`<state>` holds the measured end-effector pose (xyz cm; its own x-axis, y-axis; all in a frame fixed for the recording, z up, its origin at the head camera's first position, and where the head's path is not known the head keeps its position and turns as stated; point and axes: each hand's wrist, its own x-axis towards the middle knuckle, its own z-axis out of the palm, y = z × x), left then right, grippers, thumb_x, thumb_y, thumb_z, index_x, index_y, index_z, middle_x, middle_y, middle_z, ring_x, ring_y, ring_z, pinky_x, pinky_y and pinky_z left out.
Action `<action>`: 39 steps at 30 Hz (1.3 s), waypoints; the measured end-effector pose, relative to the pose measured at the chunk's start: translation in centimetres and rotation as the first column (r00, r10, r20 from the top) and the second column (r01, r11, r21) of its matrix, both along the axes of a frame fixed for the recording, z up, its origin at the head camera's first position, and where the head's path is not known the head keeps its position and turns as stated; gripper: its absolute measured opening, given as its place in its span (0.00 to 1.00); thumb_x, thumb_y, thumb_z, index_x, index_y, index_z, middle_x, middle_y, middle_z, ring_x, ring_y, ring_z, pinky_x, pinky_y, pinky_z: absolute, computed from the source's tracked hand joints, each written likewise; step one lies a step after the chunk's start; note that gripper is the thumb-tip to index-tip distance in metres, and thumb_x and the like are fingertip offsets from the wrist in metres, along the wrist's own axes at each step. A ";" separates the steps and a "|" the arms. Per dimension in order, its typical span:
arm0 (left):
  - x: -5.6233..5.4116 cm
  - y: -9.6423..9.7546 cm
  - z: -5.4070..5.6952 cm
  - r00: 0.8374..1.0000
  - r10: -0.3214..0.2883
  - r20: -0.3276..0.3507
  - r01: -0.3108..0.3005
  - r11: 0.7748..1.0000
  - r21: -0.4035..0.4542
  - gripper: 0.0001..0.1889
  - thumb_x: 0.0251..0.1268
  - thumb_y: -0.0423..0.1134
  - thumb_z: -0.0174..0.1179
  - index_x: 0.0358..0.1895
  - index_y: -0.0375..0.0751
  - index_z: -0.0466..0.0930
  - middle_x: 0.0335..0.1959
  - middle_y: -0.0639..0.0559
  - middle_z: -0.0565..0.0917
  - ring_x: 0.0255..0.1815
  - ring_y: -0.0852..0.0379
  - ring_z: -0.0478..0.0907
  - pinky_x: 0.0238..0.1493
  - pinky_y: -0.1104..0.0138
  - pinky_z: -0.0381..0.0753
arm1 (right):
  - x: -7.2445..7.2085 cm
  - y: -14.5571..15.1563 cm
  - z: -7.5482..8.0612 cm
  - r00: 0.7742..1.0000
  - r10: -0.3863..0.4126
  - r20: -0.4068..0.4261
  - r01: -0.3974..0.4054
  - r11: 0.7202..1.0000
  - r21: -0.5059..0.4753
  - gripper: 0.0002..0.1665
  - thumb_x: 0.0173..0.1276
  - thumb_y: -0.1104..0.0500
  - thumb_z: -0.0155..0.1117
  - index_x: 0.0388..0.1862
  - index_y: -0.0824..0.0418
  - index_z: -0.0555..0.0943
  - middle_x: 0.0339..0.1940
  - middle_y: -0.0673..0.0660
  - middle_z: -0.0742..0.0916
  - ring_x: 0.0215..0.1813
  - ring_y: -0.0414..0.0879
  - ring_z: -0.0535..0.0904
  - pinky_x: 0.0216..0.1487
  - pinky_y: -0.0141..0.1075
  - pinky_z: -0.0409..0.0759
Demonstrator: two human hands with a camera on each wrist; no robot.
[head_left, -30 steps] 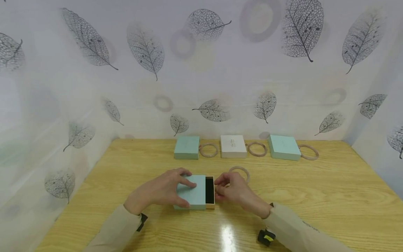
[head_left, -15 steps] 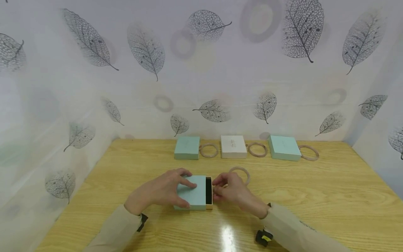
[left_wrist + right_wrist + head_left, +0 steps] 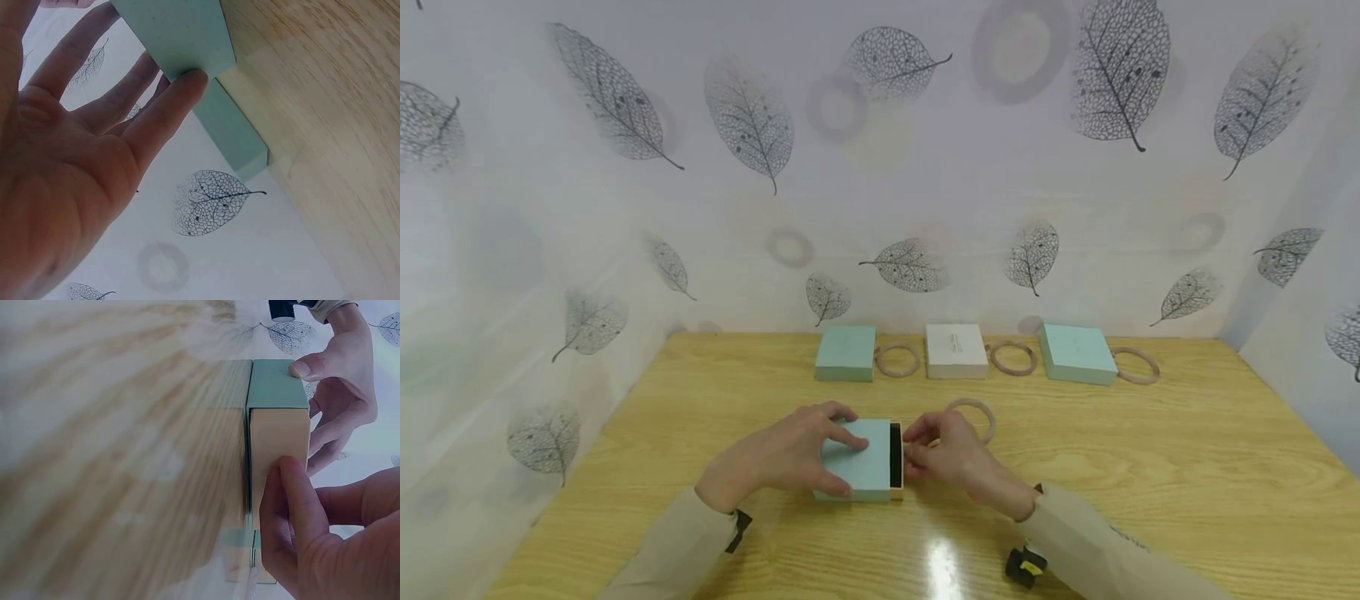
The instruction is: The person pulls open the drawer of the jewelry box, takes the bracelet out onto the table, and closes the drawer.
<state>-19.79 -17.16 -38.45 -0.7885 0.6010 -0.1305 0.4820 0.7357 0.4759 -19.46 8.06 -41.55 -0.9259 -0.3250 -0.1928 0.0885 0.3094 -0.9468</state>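
A light green drawer-style jewellery box (image 3: 874,473) lies flat on the wooden table. My left hand (image 3: 793,450) grips its sleeve, thumb on the near side and fingers across the top toward the far side. From the right end a narrow strip of the tan drawer (image 3: 897,494) sticks out, showing a black lining. The fingertips of my right hand (image 3: 955,454) press against the drawer's end face; in the right wrist view this plain tan face (image 3: 275,431) sits just outside the green sleeve. A pale bangle (image 3: 988,414) lies just behind my right hand, partly hidden by it.
Along the back stand a green box (image 3: 846,352), a white box (image 3: 956,350) and another green box (image 3: 1077,353). To the right of each lies a bangle: one (image 3: 898,372), another (image 3: 1013,372) and a third (image 3: 1138,380). Leaf-patterned cloth (image 3: 737,242) rises behind the table.
The drawer has slid left into the sleeve, so the exposed black strip is narrower. My right hand has moved slightly left with it; my left hand keeps its place on the box.
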 end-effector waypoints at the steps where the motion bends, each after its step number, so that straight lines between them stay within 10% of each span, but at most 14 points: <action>1: 0.0 0.0 0.0 1.000 -0.001 0.000 0.001 1.000 0.001 0.31 0.51 0.52 0.78 0.61 0.50 0.85 0.73 0.43 0.73 0.72 0.40 0.70 0.71 0.45 0.73 | 0.0 0.0 0.0 1.000 0.001 -0.002 -0.001 1.000 0.000 0.06 0.72 0.71 0.60 0.45 0.72 0.80 0.37 0.62 0.85 0.33 0.44 0.85 0.38 0.34 0.88; 39: -0.2 -0.1 -0.3 1.000 -0.015 -0.007 0.015 1.000 0.006 0.31 0.51 0.52 0.79 0.60 0.49 0.86 0.72 0.43 0.73 0.72 0.42 0.71 0.70 0.47 0.75 | 0.1 -1.1 0.4 0.999 0.028 -0.041 -0.028 0.999 0.019 0.06 0.72 0.68 0.63 0.45 0.71 0.82 0.39 0.62 0.86 0.32 0.43 0.85 0.34 0.33 0.86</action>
<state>-19.99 -17.24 -38.72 -0.7803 0.6135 -0.1211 0.4964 0.7255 0.4767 -19.33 6.91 -41.14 -0.9238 -0.3475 -0.1607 0.0403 0.3291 -0.9434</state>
